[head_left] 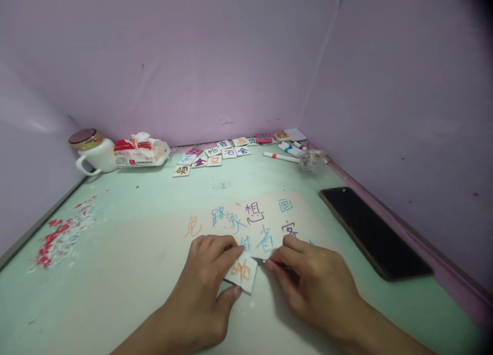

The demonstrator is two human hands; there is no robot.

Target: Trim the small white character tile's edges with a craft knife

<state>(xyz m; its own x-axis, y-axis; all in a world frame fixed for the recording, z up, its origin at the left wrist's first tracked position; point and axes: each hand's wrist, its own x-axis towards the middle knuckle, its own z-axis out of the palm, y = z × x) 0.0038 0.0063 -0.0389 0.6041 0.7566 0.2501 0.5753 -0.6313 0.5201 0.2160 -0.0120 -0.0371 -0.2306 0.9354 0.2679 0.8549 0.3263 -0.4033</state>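
A small white square tile [246, 276] with an orange written character lies on the pale mat in front of me. My left hand [210, 280] grips it from the left, fingertips at the top edge and thumb at the lower edge. In my right hand [308, 278], closed in a pinch, is a craft knife [259, 261]; only its pointed metal blade shows, the rest being hidden by the fingers. The blade tip rests at or just over the tile's upper right edge. Beyond both hands, blue, purple and orange characters [254, 212] are written on the mat.
A black phone [373, 231] lies at the right. Lettered tiles [214, 161] line the back, with markers [283, 156] and a crumpled clear bag [313, 161] beside them. Far left stand a white mug [100, 155] and a tissue pack [140, 152]; red and white scraps [63, 234] lie nearer.
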